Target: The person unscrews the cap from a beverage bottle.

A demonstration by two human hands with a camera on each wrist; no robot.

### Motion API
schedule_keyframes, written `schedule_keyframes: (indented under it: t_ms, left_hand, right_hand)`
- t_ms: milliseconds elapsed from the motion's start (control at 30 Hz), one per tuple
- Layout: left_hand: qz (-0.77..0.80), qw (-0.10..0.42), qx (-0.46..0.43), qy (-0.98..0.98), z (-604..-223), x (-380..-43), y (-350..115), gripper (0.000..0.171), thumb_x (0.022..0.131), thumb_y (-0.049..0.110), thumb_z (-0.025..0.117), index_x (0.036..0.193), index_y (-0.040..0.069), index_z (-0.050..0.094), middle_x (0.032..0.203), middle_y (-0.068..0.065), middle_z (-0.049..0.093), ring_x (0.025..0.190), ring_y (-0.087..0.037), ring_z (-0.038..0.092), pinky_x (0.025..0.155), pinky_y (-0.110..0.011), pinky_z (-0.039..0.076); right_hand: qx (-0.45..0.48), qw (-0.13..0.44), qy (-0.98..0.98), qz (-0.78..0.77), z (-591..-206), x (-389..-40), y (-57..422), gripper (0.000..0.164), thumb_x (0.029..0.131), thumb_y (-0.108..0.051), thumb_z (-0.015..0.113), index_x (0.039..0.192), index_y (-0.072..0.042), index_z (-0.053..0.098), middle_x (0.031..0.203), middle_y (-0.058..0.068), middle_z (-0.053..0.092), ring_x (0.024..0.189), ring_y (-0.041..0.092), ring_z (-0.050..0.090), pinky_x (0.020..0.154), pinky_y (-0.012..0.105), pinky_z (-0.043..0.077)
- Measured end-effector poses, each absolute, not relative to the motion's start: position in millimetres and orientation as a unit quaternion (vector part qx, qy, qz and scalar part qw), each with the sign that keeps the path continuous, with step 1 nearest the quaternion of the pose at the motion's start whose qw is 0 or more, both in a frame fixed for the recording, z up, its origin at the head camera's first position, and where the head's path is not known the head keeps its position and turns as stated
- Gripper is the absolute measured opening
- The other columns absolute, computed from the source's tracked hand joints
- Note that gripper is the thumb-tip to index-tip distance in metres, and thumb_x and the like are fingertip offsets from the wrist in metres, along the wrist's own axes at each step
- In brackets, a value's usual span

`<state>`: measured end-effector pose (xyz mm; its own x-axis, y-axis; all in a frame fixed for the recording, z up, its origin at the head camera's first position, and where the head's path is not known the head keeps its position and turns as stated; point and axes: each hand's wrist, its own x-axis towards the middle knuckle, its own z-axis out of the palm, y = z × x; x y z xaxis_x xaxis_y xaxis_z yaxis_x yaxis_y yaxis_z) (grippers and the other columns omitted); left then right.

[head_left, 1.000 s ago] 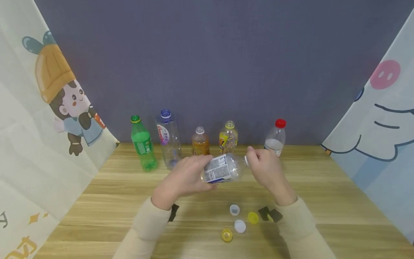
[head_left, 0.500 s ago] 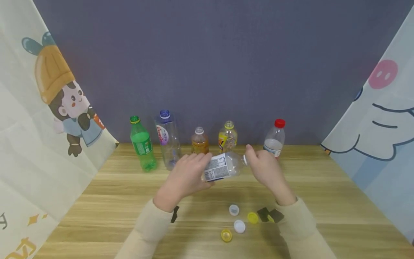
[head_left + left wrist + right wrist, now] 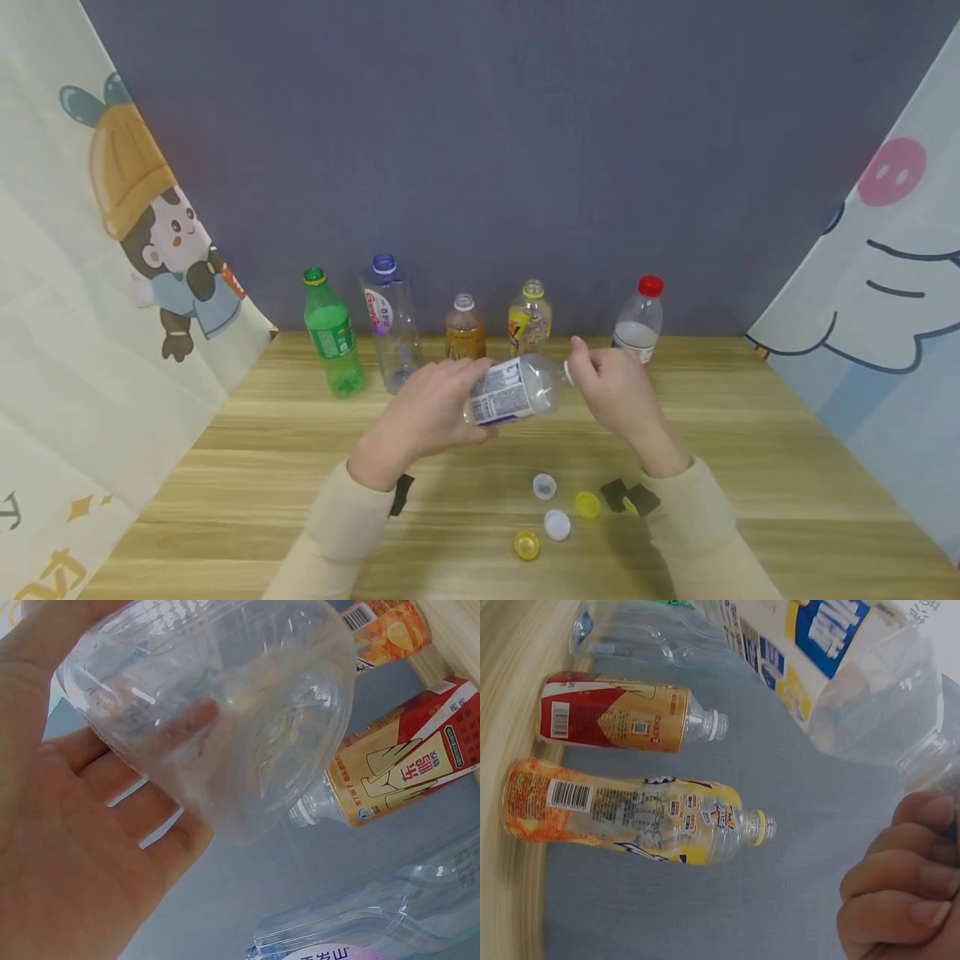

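A clear plastic bottle [image 3: 540, 385] with a printed white and blue label is held tilted above the table, its neck toward the right. My left hand [image 3: 427, 412] grips the body near the base, thumb below and fingers over the top. In the left wrist view the bottle's clear base [image 3: 225, 727] faces the camera, next to the palm [image 3: 75, 855]. At the neck, my right hand [image 3: 618, 392] pinches the white cap [image 3: 568, 373] between thumb and curled fingers. The right wrist view shows those curled fingers [image 3: 892, 892] by the neck; the cap is mostly hidden there.
Along the back wall stand a green bottle [image 3: 333, 337], a tall clear bottle [image 3: 397, 333], a gold-labelled bottle [image 3: 465, 333], a yellow-ringed bottle [image 3: 531, 321] and a red-capped bottle [image 3: 637, 325]. Loose white caps [image 3: 557, 525] and yellow caps [image 3: 527, 546] lie in front on the wooden table [image 3: 247, 467].
The head view has shifted slightly. Both hands stay on the bottle in almost the same place, with only a slight change in its tilt.
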<state>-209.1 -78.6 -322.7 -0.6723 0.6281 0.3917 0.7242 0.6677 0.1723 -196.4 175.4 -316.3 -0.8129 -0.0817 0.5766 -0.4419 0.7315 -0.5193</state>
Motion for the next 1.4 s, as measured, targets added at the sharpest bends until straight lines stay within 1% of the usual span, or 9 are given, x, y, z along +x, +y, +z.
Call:
schedule_keyframes:
  t_ms: [200,333,467,600,667,733,1000,1200,1400]
  left_hand:
    - [-0.194,0.107,-0.379,-0.899,-323.1,-211.1,-80.1,0.075,0.066,0.031,0.095,0.13,0.01,0.063,0.104,0.003,0.069,0.089,-0.013,0.064,0.079,-0.032,0.056]
    - [-0.203,0.094,-0.377,-0.899,-322.4,-211.4,-80.2,0.073,0.066,0.032,0.095,0.129,0.012,0.063,0.105,0.005,0.069,0.089,-0.012,0.064,0.08,-0.032,0.055]
    - [-0.156,0.143,-0.379,-0.901,-323.2,-212.0,-78.2,0.077,0.067,0.038,0.093,0.131,0.009,0.06,0.107,0.0,0.069,0.093,-0.018,0.065,0.085,-0.038,0.055]
    - [-0.082,0.23,-0.376,-0.894,-326.9,-214.1,-76.6,0.079,0.067,0.04,0.094,0.131,0.009,0.059,0.112,-0.005,0.07,0.1,-0.025,0.066,0.09,-0.042,0.053]
    - [-0.062,0.259,-0.376,-0.888,-328.7,-215.3,-76.3,0.079,0.066,0.04,0.094,0.129,0.009,0.059,0.112,-0.006,0.07,0.101,-0.026,0.066,0.089,-0.042,0.053]
    - [-0.056,0.268,-0.375,-0.886,-330.2,-216.2,-75.7,0.078,0.065,0.04,0.095,0.128,0.01,0.059,0.112,-0.006,0.07,0.1,-0.025,0.067,0.088,-0.041,0.054]
    - [-0.09,0.209,-0.366,-0.902,-329.9,-215.2,-74.3,0.086,0.066,0.042,0.094,0.135,0.007,0.057,0.113,-0.006,0.069,0.1,-0.024,0.066,0.093,-0.045,0.054]
    - [-0.134,0.171,-0.372,-0.903,-328.3,-215.0,-75.9,0.082,0.067,0.038,0.094,0.134,0.005,0.059,0.105,-0.004,0.07,0.09,-0.02,0.065,0.081,-0.038,0.056]
    - [-0.179,0.135,-0.377,-0.899,-326.1,-216.8,-79.2,0.075,0.066,0.035,0.094,0.13,0.012,0.062,0.103,0.003,0.07,0.087,-0.014,0.065,0.077,-0.033,0.056]
  right_hand:
    - [0.214,0.314,-0.867,0.323,-318.9,-198.1,176.6,0.053,0.099,-0.017,0.048,0.049,-0.017,0.031,0.046,-0.015,0.022,0.045,-0.001,0.018,0.041,0.024,0.019]
    - [0.189,0.3,-0.87,0.341,-317.3,-197.2,175.1,0.054,0.1,-0.019,0.048,0.049,-0.017,0.031,0.046,-0.014,0.023,0.045,0.002,0.02,0.042,0.025,0.021]
    - [0.074,0.225,-0.904,0.356,-312.7,-196.0,173.5,0.059,0.105,-0.039,0.041,0.052,-0.014,0.036,0.047,-0.005,0.033,0.047,0.015,0.033,0.047,0.034,0.032]
    - [-0.003,0.117,-0.94,0.319,-307.4,-196.4,174.5,0.073,0.104,-0.061,0.026,0.066,-0.006,0.054,0.068,0.012,0.059,0.065,0.029,0.056,0.067,0.045,0.047]
    - [-0.018,0.077,-0.948,0.309,-305.9,-197.0,175.4,0.078,0.103,-0.065,0.021,0.075,-0.003,0.059,0.082,0.017,0.065,0.075,0.032,0.061,0.075,0.048,0.048]
    - [-0.025,0.062,-0.949,0.307,-305.4,-198.0,176.1,0.077,0.103,-0.064,0.02,0.076,-0.003,0.059,0.084,0.018,0.065,0.078,0.033,0.062,0.078,0.049,0.048]
    - [-0.016,0.137,-0.929,0.343,-309.8,-200.6,172.8,0.06,0.105,-0.048,0.031,0.056,-0.014,0.039,0.053,0.004,0.042,0.054,0.024,0.044,0.055,0.038,0.038]
    - [0.03,0.202,-0.908,0.367,-313.4,-197.9,170.9,0.058,0.104,-0.038,0.041,0.051,-0.015,0.034,0.046,-0.003,0.032,0.046,0.016,0.029,0.045,0.033,0.029]
    - [0.09,0.248,-0.89,0.371,-314.7,-196.8,171.0,0.053,0.102,-0.03,0.049,0.053,-0.015,0.036,0.048,-0.006,0.031,0.047,0.013,0.029,0.046,0.03,0.028]
